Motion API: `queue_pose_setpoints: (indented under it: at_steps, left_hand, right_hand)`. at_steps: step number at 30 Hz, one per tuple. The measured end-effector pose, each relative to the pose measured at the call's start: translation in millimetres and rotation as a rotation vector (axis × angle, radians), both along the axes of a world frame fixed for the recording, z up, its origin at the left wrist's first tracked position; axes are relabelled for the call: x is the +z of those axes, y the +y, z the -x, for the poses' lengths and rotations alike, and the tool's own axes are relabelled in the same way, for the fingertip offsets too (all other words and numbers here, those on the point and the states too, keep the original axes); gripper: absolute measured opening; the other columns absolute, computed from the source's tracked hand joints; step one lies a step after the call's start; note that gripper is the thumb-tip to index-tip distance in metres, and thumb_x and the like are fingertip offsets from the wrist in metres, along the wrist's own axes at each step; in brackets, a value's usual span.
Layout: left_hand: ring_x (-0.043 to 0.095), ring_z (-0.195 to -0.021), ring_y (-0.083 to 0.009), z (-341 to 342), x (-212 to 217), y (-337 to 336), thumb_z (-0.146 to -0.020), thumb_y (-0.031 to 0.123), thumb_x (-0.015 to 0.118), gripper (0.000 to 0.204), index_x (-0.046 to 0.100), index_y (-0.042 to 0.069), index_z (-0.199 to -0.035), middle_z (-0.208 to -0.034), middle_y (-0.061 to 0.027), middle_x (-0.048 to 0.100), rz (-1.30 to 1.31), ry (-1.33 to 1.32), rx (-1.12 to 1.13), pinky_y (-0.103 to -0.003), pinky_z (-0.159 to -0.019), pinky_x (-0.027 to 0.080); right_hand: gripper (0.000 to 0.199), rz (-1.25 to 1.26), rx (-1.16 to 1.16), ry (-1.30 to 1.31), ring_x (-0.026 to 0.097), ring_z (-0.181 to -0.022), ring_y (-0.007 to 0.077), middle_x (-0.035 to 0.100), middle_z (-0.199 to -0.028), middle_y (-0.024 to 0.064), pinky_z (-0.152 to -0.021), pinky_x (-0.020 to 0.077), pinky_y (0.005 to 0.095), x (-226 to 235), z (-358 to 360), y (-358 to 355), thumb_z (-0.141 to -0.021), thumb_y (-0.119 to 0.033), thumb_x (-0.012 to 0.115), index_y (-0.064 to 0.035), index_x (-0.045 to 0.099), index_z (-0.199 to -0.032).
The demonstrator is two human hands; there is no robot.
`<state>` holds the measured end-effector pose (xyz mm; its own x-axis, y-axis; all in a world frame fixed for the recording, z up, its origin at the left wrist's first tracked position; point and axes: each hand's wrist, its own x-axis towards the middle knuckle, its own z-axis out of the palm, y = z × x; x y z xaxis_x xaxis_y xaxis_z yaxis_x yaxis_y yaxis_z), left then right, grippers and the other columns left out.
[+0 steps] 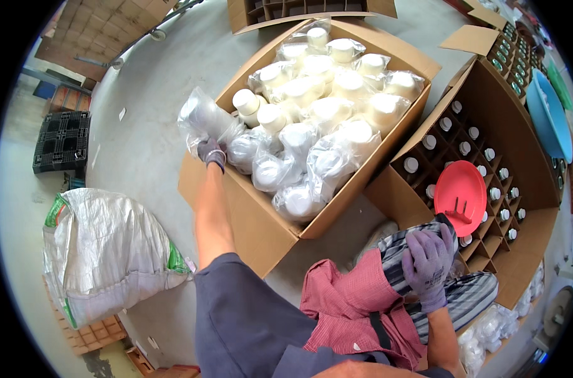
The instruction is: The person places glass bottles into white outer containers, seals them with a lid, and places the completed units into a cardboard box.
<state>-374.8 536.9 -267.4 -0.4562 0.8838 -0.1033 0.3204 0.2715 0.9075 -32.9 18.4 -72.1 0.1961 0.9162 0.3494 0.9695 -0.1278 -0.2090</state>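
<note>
My left hand (pixel 212 153), in a dark glove, is closed on the lower end of a clear plastic sleeve of what look like stacked cups (pixel 201 120). It holds this sleeve over the left edge of a large open cardboard box (pixel 261 242). Inside the box stand several rows of cream-white cup stacks (pixel 327 110) wrapped in clear plastic. Nearer to me in it, more translucent wrapped stacks (pixel 299 200) lie tilted against each other. My right hand (pixel 430 268), in a lavender glove, rests on my knee with its fingers laid out and nothing in it.
At the right, a divided carton (pixel 538 220) holds several white-capped bottles (pixel 429 142), with a red plastic dish (pixel 461 189) on top. A blue basin (pixel 549 113) stands beyond. A white woven sack (pixel 113 246) and a black pallet (pixel 62 142) are at the left.
</note>
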Motion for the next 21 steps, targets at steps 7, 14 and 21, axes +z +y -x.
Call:
queue_pose_setpoints:
  at_steps: [7, 14, 21]
  left_hand:
    - [0.065, -0.096, -0.0367, 40, -37, 16, -0.085, 0.029, 0.054, 0.035, 0.068, 0.001, -0.102, -0.104, -0.0220, 0.067, 0.253, 0.883, -0.375, -0.043, -0.084, 0.050]
    - [0.064, -0.101, -0.0370, 4, -19, 8, -0.086, 0.032, 0.057, 0.045, 0.056, 0.006, -0.123, -0.120, -0.0189, 0.061, 0.632, -0.090, -0.028, -0.044, -0.086, 0.050]
    - [0.065, -0.091, -0.0380, -38, 69, -18, -0.084, 0.036, 0.060, 0.042, 0.064, 0.004, -0.112, -0.101, -0.0202, 0.067, 0.108, 1.214, -0.872, -0.044, -0.084, 0.050]
  right_hand:
    - [0.026, -0.019, 0.054, -0.001, 0.060, -0.098, 0.0222, 0.063, -0.099, 0.0048, -0.104, 0.0368, 0.0516, 2, 3, 2, -0.077, -0.018, 0.065, -0.0088, 0.063, -0.102]
    - [0.027, -0.002, 0.042, -0.001, 0.060, -0.098, 0.0230, 0.063, -0.100, 0.0056, -0.104, 0.0365, 0.0513, -3, 4, 10, -0.077, -0.018, 0.065, -0.0091, 0.063, -0.102]
    - [0.026, 0.050, 0.019, -0.020, 0.059, -0.099, 0.0224, 0.062, -0.101, 0.0053, -0.104, 0.0366, 0.0514, 0, 4, 9, -0.077, -0.017, 0.064, -0.0091, 0.063, -0.101]
